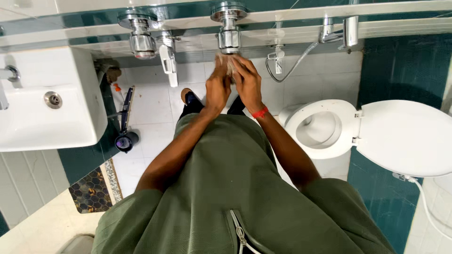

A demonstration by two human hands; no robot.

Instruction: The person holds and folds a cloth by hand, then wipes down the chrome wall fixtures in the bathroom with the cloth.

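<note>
One cloth (pixel 227 63) clasped by left hand (pixel 217 89) and right hand (pixel 248 82), under one of two chrome valves (pixel 229 33).

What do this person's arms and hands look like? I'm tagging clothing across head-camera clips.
Both forearms are bare. Short olive-green sleeves end near the elbows. The right hand has a red thread band at the wrist; the left hand shows no band or ring. No gloves.

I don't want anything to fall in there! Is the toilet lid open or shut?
Open. The white toilet lid is swung back from the seat, and the bowl's inside shows through the ring.
</note>
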